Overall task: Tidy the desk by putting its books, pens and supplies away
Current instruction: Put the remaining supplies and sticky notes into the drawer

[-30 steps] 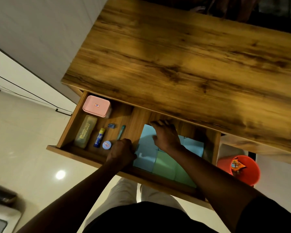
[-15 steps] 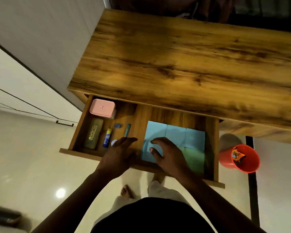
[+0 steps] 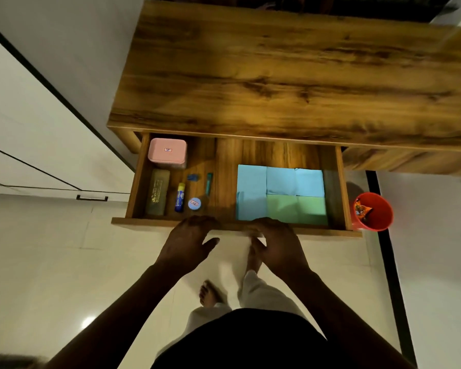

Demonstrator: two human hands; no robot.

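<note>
The wooden desk (image 3: 290, 75) has its drawer (image 3: 342, 187) pulled out. In the left compartment lie a pink box (image 3: 167, 153), an olive case (image 3: 157, 192), a glue stick (image 3: 180, 201), a round blue tin (image 3: 194, 203), a small blue clip (image 3: 192, 177) and a teal pen (image 3: 209, 182). Blue and green paper pads (image 3: 281, 194) fill the right compartment. My left hand (image 3: 189, 242) and my right hand (image 3: 276, 243) rest with their fingers on the drawer's front edge, holding nothing.
An orange bin (image 3: 378, 217) with wrappers inside stands on the floor right of the drawer. A white cabinet with a dark handle (image 3: 92, 198) is at the left. My bare feet stand on the pale tiled floor below the drawer.
Both hands have drawn back out of the drawer to its front edge. The right hand has left the paper pads, the left has left the small items.
</note>
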